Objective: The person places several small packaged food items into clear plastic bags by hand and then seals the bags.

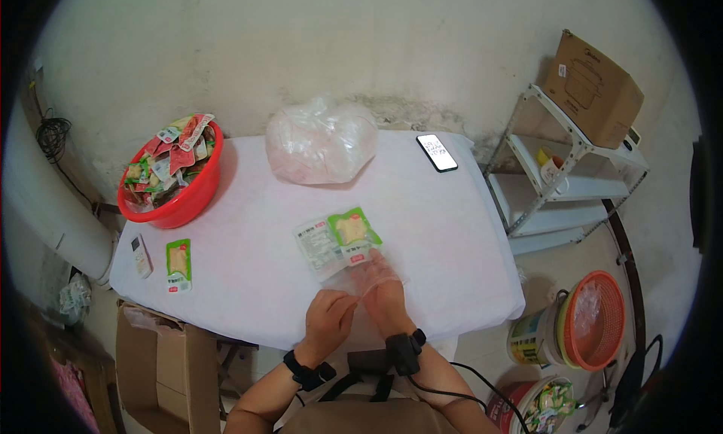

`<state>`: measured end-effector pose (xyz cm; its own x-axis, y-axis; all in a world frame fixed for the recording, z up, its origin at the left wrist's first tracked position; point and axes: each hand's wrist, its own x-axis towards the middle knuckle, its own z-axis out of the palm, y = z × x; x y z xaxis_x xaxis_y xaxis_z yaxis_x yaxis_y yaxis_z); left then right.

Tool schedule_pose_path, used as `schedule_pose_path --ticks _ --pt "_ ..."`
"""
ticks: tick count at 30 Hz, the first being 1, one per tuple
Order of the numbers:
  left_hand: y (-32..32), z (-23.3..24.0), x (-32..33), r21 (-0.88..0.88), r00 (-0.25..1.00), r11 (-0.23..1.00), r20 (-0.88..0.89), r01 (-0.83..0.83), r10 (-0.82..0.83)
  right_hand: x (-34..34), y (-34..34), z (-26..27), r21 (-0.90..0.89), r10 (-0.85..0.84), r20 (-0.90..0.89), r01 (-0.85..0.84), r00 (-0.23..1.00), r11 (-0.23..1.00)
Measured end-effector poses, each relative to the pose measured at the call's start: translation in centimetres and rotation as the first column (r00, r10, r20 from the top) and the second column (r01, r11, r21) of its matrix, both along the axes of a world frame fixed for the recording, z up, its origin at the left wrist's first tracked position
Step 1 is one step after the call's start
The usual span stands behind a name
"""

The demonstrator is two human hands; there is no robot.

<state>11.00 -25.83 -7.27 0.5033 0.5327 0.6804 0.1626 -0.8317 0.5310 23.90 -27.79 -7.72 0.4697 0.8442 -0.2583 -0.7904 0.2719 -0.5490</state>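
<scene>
My left hand (330, 318) pinches the edge of a clear plastic bag (339, 277) near the front of the table. My right hand (384, 293) reaches into the bag's mouth, with the film around its fingers. Its fingertips touch the lower end of a green-edged food packet (351, 231) with a pale yellow piece showing; whether they grip it is unclear. Partly under that packet lies another packet (319, 249), its printed white back facing up. Whether both packets are fully inside the bag is hard to see. A similar green packet (178, 264) lies apart at the left.
A red basin (195, 199) heaped with packets stands at the back left, near a remote control (141, 256). Behind my hands sit a large clear plastic bag (321, 146) and a phone (437, 153). An open cardboard box (200, 372), shelving (531, 166) and buckets (531, 335) flank the table.
</scene>
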Motion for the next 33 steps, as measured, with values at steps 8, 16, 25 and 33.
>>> schedule_pose_path --ticks 8,16,25,33 --pt "0.3 0.5 0.7 -0.012 0.999 1.000 0.040 0.027 -0.027 0.3 0.2 -1.9 0.119 0.088 -0.094 -0.076 0.992 0.990" --pt "0.2 0.6 0.8 -0.043 0.996 0.997 0.075 0.056 -0.053 0.4 -0.1 2.5 -0.080 0.137 0.079 -0.131 0.987 0.988" --pt "6.1 -0.1 -6.0 0.047 0.927 0.926 0.029 -0.376 0.375 1.6 -3.6 0.1 0.011 0.184 0.145 -0.187 0.972 0.982" --pt "15.4 -1.7 -24.1 0.110 0.220 0.273 -0.348 -0.956 0.911 2.8 -8.7 0.3 -0.054 0.360 0.175 -0.356 0.916 0.933"
